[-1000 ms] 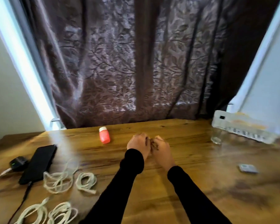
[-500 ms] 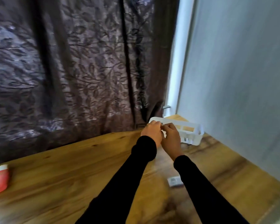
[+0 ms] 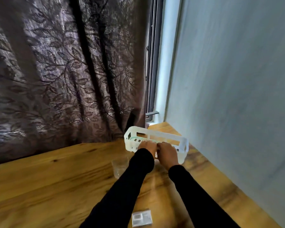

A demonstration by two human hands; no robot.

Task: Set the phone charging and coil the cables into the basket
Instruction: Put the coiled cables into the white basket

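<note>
A white slotted plastic basket [image 3: 155, 131] stands at the table's back right corner, by the curtain and wall. My left hand [image 3: 147, 145] and my right hand [image 3: 167, 153] are side by side at its near rim, fingers curled inward and tips hidden. A thin pale cable [image 3: 139, 138] runs along the inside of the basket to my left hand's fingers, and both hands seem to pinch it. The phone and the other cables are out of view.
A clear drinking glass [image 3: 120, 167] stands on the wooden table [image 3: 48, 186] just left of my left forearm. A small flat grey-white packet [image 3: 141, 218] lies near the front edge. A dark patterned curtain [image 3: 64, 71] hangs behind and a pale wall [image 3: 237, 96] borders the right.
My view has swung right, away from the phone and the loose cables. Both hands, still pinched together, have travelled from mid-table to the basket's near rim.
</note>
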